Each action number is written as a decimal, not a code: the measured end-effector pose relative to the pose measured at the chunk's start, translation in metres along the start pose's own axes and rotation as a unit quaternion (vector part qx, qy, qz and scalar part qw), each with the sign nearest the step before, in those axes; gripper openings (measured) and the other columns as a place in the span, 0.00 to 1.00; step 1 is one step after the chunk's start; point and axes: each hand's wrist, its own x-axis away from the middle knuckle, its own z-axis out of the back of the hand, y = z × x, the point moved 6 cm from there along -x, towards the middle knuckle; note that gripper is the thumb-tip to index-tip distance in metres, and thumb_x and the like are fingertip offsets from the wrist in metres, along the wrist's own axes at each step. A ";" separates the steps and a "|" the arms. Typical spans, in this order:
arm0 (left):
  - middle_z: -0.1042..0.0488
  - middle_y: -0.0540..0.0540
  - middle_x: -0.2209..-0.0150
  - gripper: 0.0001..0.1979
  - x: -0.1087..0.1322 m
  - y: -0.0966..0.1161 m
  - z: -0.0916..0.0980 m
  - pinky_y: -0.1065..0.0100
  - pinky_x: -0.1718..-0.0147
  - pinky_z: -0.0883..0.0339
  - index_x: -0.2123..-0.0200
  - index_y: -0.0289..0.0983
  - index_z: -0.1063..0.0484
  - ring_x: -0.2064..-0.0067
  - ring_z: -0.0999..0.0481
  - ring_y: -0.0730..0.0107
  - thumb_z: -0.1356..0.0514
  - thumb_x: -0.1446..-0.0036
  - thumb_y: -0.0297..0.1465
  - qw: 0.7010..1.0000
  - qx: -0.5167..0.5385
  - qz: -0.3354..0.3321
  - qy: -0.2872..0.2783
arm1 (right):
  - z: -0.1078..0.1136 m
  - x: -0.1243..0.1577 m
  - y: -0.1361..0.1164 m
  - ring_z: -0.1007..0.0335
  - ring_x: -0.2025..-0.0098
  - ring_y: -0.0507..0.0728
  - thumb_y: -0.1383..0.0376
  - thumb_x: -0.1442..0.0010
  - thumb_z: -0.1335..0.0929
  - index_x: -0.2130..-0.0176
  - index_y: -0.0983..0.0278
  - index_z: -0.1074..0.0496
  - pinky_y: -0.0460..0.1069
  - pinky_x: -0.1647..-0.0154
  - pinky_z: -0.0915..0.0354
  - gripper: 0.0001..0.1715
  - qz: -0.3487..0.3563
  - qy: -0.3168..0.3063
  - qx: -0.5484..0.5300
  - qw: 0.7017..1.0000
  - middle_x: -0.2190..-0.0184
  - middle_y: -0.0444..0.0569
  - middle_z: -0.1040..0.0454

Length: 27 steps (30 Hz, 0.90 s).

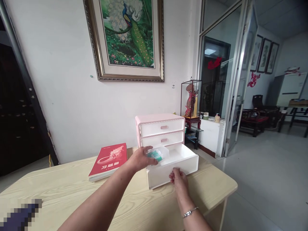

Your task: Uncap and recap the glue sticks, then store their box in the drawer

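Note:
A pink drawer cabinet [160, 117] with white drawers stands on the table, its bottom drawer [156, 176] pulled out. My left hand [141, 158] is over that drawer's left side, closed around a clear plastic container [163, 150] with teal-green things inside. What those things are I cannot make out. At the middle of the drawer's front, my right hand [179, 179] has its fingers curled against the panel, where they hide any handle. A silver bracelet [191, 211] circles the right wrist. The two upper drawers [154, 128] are closed.
A thick red book [109, 160] lies left of the cabinet on the light wooden table [134, 205]. A blurred dark patch [21, 216] covers the lower left corner. Behind are a wall with a framed peacock picture [130, 35], a glass display case [191, 99] and a glass door [240, 70].

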 end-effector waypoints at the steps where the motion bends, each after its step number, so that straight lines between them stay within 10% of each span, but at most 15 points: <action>1: 0.24 0.38 0.51 0.44 -0.010 0.000 -0.008 0.63 0.58 0.27 0.39 0.37 0.36 0.54 0.22 0.54 0.30 0.60 0.42 1.000 -0.009 0.005 -0.007 | 0.000 -0.001 0.001 0.30 0.75 0.53 0.53 0.50 0.29 0.70 0.63 0.33 0.45 0.78 0.37 0.17 0.001 -0.001 -0.002 1.000 0.79 0.43 0.28; 18: 0.21 0.41 0.52 0.31 -0.091 -0.037 -0.111 0.60 0.54 0.31 0.47 0.39 0.27 0.52 0.22 0.50 0.33 0.59 0.28 0.979 -0.161 0.025 -0.126 | 0.006 0.001 -0.003 0.29 0.72 0.54 0.55 0.46 0.31 0.67 0.63 0.32 0.46 0.77 0.37 0.14 0.016 -0.022 0.047 0.999 0.74 0.45 0.26; 27: 0.24 0.40 0.46 0.23 -0.074 -0.024 -0.069 0.67 0.48 0.33 0.46 0.37 0.27 0.47 0.25 0.59 0.39 0.45 0.35 0.998 -0.065 -0.011 -0.013 | 0.004 0.004 -0.005 0.28 0.74 0.54 0.51 0.49 0.29 0.65 0.65 0.31 0.45 0.79 0.36 0.20 0.003 -0.032 0.024 0.999 0.76 0.44 0.26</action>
